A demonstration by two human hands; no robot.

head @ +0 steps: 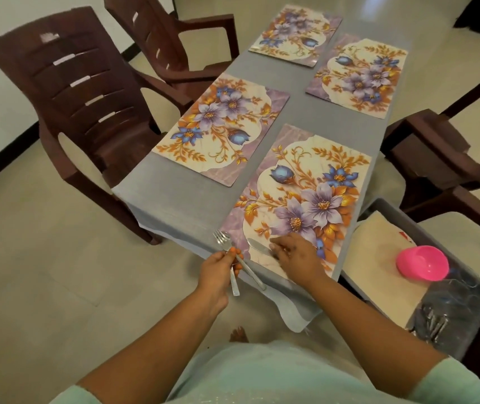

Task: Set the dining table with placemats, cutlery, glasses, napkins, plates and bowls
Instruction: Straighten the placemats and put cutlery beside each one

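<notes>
Left hand [218, 271] at lower centre grips fork [223, 243] and spoon [247, 268], fingers curled round handles, just off table [174, 196] edge. Right hand [297, 255] beside it, fingers on knife [259, 246] lying on nearest placemat [306, 193]; grip unclear. Pink bowl [422, 263] in tray at right. Three more placemats farther up; brown chairs [66, 91] upper left.
</notes>
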